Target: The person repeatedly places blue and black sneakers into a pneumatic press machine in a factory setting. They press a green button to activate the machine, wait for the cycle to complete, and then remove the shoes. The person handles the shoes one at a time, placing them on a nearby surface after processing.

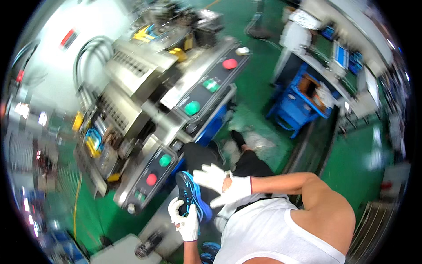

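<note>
A black sneaker with a bright blue sole is held up in front of my body, toe pointing away from me. My left hand, in a white work glove, grips it from the left side, with fingers and thumb bent around the heel end. Just right of the toe is my right hand, also gloved in white, its fingers spread and nothing in them. Some skin shows through that glove. Whether its fingertips touch the shoe, I cannot tell. More blue and black shoes show partly at the lower edge.
A metal machine stands ahead and left, with two control panels carrying red and green buttons. At the right is a blue crate stand beside a workbench. A light-coloured board lies at lower left. The floor is green.
</note>
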{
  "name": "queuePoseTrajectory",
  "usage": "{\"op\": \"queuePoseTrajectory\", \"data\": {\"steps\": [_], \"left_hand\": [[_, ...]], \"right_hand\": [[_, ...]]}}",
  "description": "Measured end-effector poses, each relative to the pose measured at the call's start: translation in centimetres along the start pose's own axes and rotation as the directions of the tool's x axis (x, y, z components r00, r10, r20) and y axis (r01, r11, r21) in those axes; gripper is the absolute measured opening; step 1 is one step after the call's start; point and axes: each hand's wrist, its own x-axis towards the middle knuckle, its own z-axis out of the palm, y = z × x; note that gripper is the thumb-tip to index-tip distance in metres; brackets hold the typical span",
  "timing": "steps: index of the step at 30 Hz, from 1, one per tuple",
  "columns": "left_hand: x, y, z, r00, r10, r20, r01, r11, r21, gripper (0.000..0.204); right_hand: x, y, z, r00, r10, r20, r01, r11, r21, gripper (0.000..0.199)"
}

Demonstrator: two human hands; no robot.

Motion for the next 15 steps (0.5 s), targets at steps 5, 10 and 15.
{"op": "queuePoseTrajectory", "data": {"steps": [5, 10, 15], "left_hand": [[7.3, 13.1, 12.7, 0.96, 0.272, 0.059, -0.248, 0.932, -0.265, 0.047], [9.1, 29.3, 22.1, 0.654, 0.742, 0.15, -0.576, 0.616, -0.537, 0.058], [9.5, 30.9, 24.3, 0.227, 0.967, 0.114, -0.669, 0.24, -0.704, 0.054]], "right_hand": [[-7.2, -1.8, -3.9, 0.882, 0.268, -0.387, -0.342, 0.93, -0.136, 0.11], [-12.5, 4.6, -15.6, 0.244, 0.093, -0.965, -0.54, 0.84, -0.056, 0.1], [-20.0, 15.7, -33.4, -0.082, 0.023, -0.996, -0.484, 0.873, 0.06, 0.089]]}}
